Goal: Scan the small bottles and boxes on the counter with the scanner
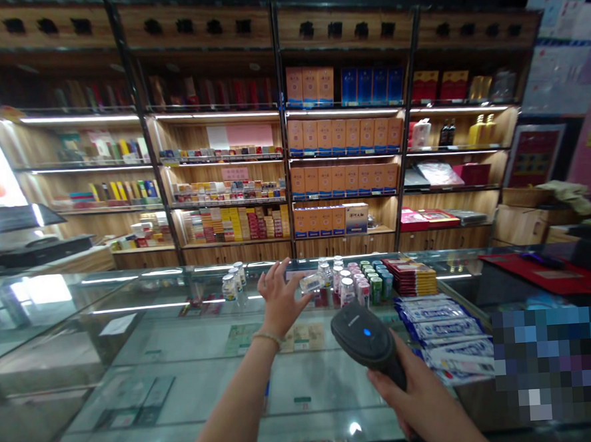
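Observation:
My left hand [279, 297] reaches over the glass counter [185, 374]. Its thumb and index finger are at a small clear-and-white bottle [312, 283], which is tipped nearly sideways and appears pinched at one end; the other fingers are raised and spread. In my right hand [410, 387] is a black handheld barcode scanner [365, 337], with a blue light on top and its head towards the bottles. Just beyond the tipped bottle stand several small bottles [346, 290] with white caps. Small green canisters [375, 287] are beside them.
Three white-capped bottles [234, 280] stand left of my left hand. To the right lie a stack of red and gold packets [410, 277] and blue-and-white packages [442, 325]. A red mat [543, 272] is at the far right. Stocked shelves [341, 155] line the back wall.

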`<state>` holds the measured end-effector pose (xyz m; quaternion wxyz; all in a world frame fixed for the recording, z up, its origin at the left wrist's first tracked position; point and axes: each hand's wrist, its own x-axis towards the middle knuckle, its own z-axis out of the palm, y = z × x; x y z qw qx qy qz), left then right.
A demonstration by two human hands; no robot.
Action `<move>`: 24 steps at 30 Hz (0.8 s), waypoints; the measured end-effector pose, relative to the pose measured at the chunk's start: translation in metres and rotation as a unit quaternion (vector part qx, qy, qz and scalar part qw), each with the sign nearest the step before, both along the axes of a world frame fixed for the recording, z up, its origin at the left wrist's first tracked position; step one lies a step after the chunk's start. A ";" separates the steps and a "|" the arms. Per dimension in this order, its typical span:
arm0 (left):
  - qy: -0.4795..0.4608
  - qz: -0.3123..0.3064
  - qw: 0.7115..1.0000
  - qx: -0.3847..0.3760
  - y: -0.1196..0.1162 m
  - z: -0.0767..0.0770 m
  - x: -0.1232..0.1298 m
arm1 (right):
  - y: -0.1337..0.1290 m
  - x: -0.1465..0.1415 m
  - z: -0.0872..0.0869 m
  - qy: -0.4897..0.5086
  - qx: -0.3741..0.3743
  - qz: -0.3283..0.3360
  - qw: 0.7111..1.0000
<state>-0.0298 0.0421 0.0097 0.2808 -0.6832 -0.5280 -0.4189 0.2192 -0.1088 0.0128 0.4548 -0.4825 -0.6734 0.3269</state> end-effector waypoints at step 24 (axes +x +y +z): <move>-0.011 0.000 1.000 -0.017 0.001 -0.002 -0.001 | 0.028 0.018 0.046 -0.364 0.187 -0.147 0.901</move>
